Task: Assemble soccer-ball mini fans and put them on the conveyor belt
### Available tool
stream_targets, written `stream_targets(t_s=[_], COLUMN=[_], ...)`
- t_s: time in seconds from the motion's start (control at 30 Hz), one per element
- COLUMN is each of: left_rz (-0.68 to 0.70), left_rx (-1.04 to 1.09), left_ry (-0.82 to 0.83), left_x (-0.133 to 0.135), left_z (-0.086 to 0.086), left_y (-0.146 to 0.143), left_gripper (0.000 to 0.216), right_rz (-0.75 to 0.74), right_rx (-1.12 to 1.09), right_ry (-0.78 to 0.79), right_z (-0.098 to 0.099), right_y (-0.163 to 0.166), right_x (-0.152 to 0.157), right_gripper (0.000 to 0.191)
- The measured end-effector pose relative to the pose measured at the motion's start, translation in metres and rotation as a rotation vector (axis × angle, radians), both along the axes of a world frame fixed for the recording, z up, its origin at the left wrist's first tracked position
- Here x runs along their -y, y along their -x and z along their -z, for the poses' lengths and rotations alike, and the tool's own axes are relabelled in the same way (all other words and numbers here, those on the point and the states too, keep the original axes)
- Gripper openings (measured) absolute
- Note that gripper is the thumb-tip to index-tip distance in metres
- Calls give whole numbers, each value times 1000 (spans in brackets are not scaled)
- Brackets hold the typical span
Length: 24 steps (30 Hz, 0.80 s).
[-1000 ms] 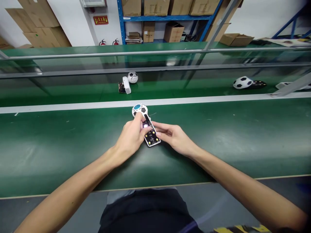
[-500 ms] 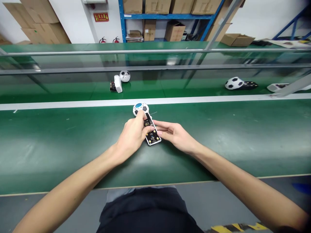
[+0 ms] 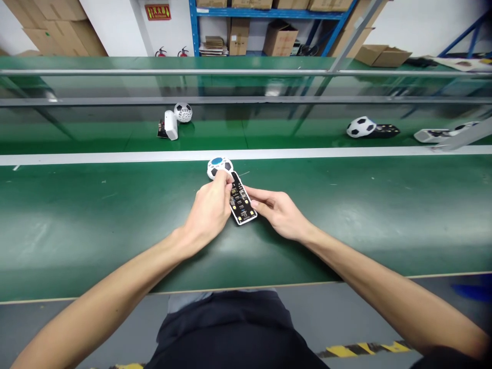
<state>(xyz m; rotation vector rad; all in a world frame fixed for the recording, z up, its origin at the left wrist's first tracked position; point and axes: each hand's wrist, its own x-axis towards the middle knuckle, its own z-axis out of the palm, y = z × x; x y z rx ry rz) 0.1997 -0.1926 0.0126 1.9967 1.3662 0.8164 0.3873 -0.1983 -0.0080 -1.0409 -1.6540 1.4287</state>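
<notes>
Both hands hold a white device with a football-patterned round head and a long body, in which a black circuit board lies exposed. A blue disc shows on top of the head. My left hand is closed at the device's neck and left edge, thumb and fingertips bent near the top of the board. My right hand pinches the right edge of the body between thumb and fingers. The device is tilted over the green work surface; its underside is hidden.
Beyond the white strip lie a white part with a football-patterned ball at left and another football piece with a black board at right. A slanted metal post stands at far right. Shelving with cartons is behind.
My left thumb has drawn up off the middle of the board toward its top, uncovering more of the board. The view has shifted slightly; the right hand keeps its grip.
</notes>
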Motion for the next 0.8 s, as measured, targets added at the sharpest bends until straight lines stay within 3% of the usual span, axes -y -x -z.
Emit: stream_targets(t_s=[0.17,0.37,0.47,0.6,0.8], left_rz=[-19,-68,-76,-105,-128], left_rx=[7,101,135,59,-104], left_ry=[-15,48,106,124,-4], left_x=[0,-5,-5,-3,-5], left_z=[2,5,3,-5,-9], left_y=[2,4,3,-2,-6], left_gripper=[11,9,12,18,18], right_rz=[39,17,5,-12,71], right_rx=[-40,-214,-269,-325,-327], right_ry=[8,235,234,270,264], right_z=[4,6,7,9,12], right_y=[-1,-5,-3,3,14], right_x=[-1,-8,-9,-7,-6], right_gripper=[47,59,60,72,91])
